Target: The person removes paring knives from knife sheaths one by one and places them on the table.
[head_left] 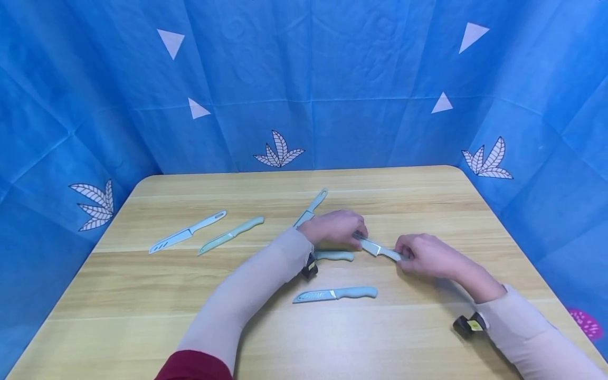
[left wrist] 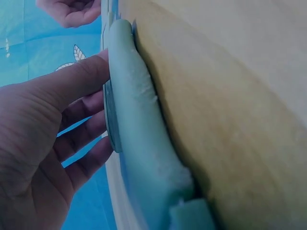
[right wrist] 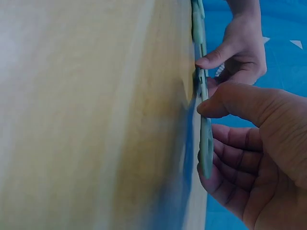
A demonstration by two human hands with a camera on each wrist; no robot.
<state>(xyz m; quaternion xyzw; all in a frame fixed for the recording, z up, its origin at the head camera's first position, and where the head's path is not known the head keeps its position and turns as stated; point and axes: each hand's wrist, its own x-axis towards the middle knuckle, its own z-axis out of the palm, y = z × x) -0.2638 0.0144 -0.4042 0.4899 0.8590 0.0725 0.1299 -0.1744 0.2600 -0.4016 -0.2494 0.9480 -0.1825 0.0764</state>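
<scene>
Knives [head_left: 356, 292]: six, five on the table [head_left: 404, 343]
Held knife [head_left: 368, 246]: one, at four o'clock from the left hand [head_left: 336, 228]
Left grip: pinching its blade end
Right hand [head_left: 426, 256]: pinching its handle

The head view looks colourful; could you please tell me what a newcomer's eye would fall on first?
Probably the bright blue curtain, which rises behind the wooden table and along its sides. Next might come the knife right of the table's middle, its blade end in the left hand and its handle in the right hand. Two more knives lie at the left.
</scene>
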